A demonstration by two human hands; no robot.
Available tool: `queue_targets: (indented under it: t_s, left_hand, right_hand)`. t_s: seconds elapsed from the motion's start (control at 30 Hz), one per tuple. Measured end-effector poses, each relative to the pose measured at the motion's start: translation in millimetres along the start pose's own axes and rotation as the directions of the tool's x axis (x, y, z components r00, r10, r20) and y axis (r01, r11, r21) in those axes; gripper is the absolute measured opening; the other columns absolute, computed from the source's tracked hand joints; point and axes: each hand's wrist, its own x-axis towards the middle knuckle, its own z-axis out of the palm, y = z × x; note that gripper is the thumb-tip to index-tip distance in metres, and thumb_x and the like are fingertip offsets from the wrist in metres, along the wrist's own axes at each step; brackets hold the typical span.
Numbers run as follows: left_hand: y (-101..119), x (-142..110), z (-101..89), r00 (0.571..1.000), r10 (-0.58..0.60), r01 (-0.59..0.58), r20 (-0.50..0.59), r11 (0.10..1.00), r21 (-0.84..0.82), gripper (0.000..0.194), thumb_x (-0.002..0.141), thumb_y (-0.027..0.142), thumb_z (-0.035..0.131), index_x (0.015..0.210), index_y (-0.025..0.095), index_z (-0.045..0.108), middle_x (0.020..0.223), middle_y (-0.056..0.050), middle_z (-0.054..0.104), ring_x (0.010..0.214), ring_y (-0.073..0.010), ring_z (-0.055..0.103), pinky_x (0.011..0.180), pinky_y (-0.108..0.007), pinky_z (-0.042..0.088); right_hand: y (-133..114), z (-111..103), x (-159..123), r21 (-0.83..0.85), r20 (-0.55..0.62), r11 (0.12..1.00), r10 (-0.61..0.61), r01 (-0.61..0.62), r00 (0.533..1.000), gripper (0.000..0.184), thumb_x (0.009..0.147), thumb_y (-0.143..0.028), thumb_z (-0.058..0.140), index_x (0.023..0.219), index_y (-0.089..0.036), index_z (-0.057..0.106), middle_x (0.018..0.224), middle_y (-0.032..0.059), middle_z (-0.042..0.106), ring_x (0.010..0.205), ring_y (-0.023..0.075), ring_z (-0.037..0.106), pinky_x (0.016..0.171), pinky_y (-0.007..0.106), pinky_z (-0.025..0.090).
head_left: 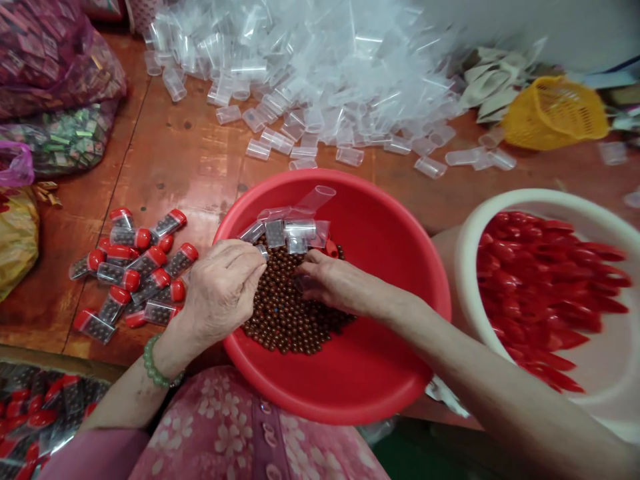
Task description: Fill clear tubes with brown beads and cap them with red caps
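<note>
Left of the red plastic basin (385, 380), a pink plastic sack (55, 67) of small packets is slumping above a clear sack (65, 137). Nearer the basin, capped tubes (133, 273) are lying in a loose pile, dark beads showing through their walls, and more are crowding a low tray (60, 357) by your left elbow.

Your left hand (217, 293), wearing a green bead bracelet (155, 362), is pinching a small clear tube (262, 252) at the edge of the brown beads (290, 307). Your right hand (340, 280) is staying apart from it, its fingers (313, 267) pressing into the beads; you can't tell from this view whether they are gripping anything. The basin's high wall seems to be what's keeping the beads pooled under your fingers. Empty clear tubes (290, 233) are resting just beyond them, beside a loose red cap (331, 248), probably so that they are close at hand.

Behind the basin, a heap of clear tubes (300, 87) is spreading over the reddish varnished wooden table (200, 160), and a yellow plastic basket (555, 113) is sitting further right. Just right of the basin, a white basin (505, 203) is holding a blurred mass of red caps (540, 287), within reach of your right arm.
</note>
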Motion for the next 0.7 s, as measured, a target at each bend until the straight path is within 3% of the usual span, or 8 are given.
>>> queue_targets:
  t_s: [0.13, 0.23, 0.33, 0.43, 0.57, 0.7]
  left_hand:
    - [0, 0, -0.1, 1.0, 0.004, -0.004, 0.009, 1.0, -0.006, 0.012, 0.086, 0.01, 0.053, 0.087, 0.012, 0.065, 0.087, -0.008, 0.071, 0.086, -0.0183, 0.064, 0.081, -0.034, 0.054]
    - [0, 0, 0.1, 1.0, 0.002, -0.001, 0.023, 1.0, -0.017, 0.013, 0.087, 0.011, 0.051, 0.086, 0.013, 0.064, 0.087, -0.008, 0.071, 0.085, -0.0179, 0.064, 0.081, -0.035, 0.054]
    - [0, 0, 0.1, 1.0, 0.008, -0.008, 0.022, 1.0, -0.021, 0.013, 0.087, 0.011, 0.051, 0.086, 0.013, 0.064, 0.086, -0.008, 0.071, 0.084, -0.0177, 0.063, 0.082, -0.035, 0.054]
    - [0, 1, 0.3, 1.0, 0.022, -0.021, 0.018, 1.0, -0.019, 0.012, 0.086, 0.01, 0.052, 0.085, 0.011, 0.064, 0.086, -0.009, 0.071, 0.084, -0.0181, 0.063, 0.082, -0.035, 0.054]
    - [0, 1, 0.5, 1.0, 0.023, -0.023, 0.016, 1.0, -0.014, 0.012, 0.086, 0.01, 0.053, 0.085, 0.01, 0.065, 0.085, -0.01, 0.071, 0.084, -0.0186, 0.063, 0.082, -0.035, 0.054]
    - [0, 1, 0.7, 1.0, 0.021, -0.021, 0.021, 1.0, -0.001, 0.013, 0.085, 0.01, 0.053, 0.084, 0.009, 0.066, 0.085, -0.01, 0.071, 0.083, -0.0192, 0.063, 0.081, -0.035, 0.054]
  right_hand:
    - [-6, -11, -2, -0.136, 0.071, 0.99, 0.035, -0.025, 0.997, 0.023, 0.077, -0.021, 0.069, 0.098, -0.015, 0.06, 0.107, 0.0089, 0.059, 0.085, 0.0181, 0.064, 0.069, 0.027, 0.048]
    - [-10, -11, -9, -0.34, 0.072, 0.937, 0.112, -0.081, 0.991, 0.014, 0.084, -0.016, 0.057, 0.097, -0.015, 0.061, 0.1, 0.0102, 0.064, 0.077, 0.0204, 0.066, 0.055, 0.028, 0.043]
    - [-12, -8, -15, -0.481, 0.066, 0.868, 0.174, -0.122, 0.983, 0.027, 0.085, 0.0, 0.042, 0.093, -0.011, 0.065, 0.093, 0.0151, 0.067, 0.07, 0.0229, 0.068, 0.048, 0.03, 0.038]
    - [-16, -3, -15, -0.516, 0.065, 0.843, 0.215, -0.151, 0.974, 0.036, 0.081, 0.008, 0.036, 0.087, -0.007, 0.068, 0.086, 0.0192, 0.069, 0.067, 0.0255, 0.069, 0.046, 0.03, 0.038]
    - [-28, 3, -9, -0.521, 0.097, 0.848, 0.176, -0.1, 0.98, 0.035, 0.08, 0.009, 0.037, 0.083, -0.005, 0.069, 0.079, 0.0193, 0.068, 0.066, 0.0257, 0.069, 0.044, 0.029, 0.038]
    - [-44, 8, -6, -0.497, 0.142, 0.867, 0.053, 0.025, 0.989, 0.03, 0.082, 0.004, 0.041, 0.089, -0.007, 0.069, 0.084, 0.0171, 0.067, 0.071, 0.024, 0.068, 0.048, 0.028, 0.04]
